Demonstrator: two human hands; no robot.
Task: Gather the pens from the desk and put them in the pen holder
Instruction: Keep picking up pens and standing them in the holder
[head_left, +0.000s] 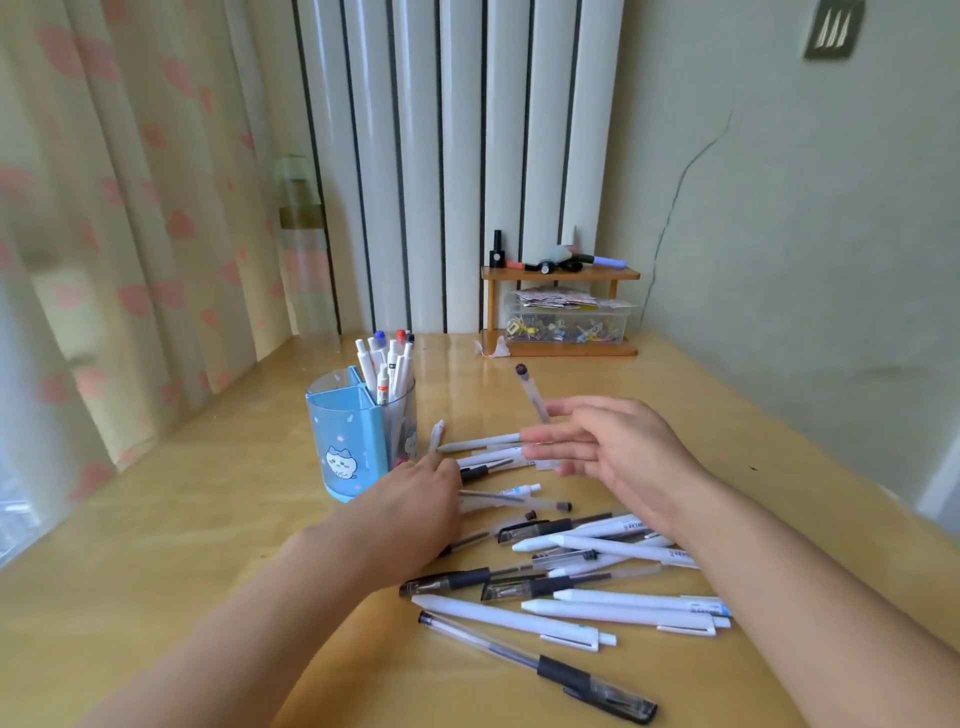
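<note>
A blue pen holder (345, 441) with a cartoon cat stands left of centre on the wooden desk (156, 519). Several white pens (387, 364) stand upright in its clear rear compartment. Many loose pens (597, 571), white and black-gripped, lie scattered in front of and to the right of it. My left hand (415, 504) lies palm down on the pens beside the holder, its fingertips at a black-gripped pen (475, 473); the fingers are hidden from above. My right hand (613, 447) hovers over the pile and holds a frosted pen (531, 395) with a dark end pointing up.
A small wooden shelf (561, 273) with a clear box of clips (566, 322) stands at the back against the radiator. A clear bottle (306, 249) stands at the back left by the curtain. The wall runs along the desk's right side.
</note>
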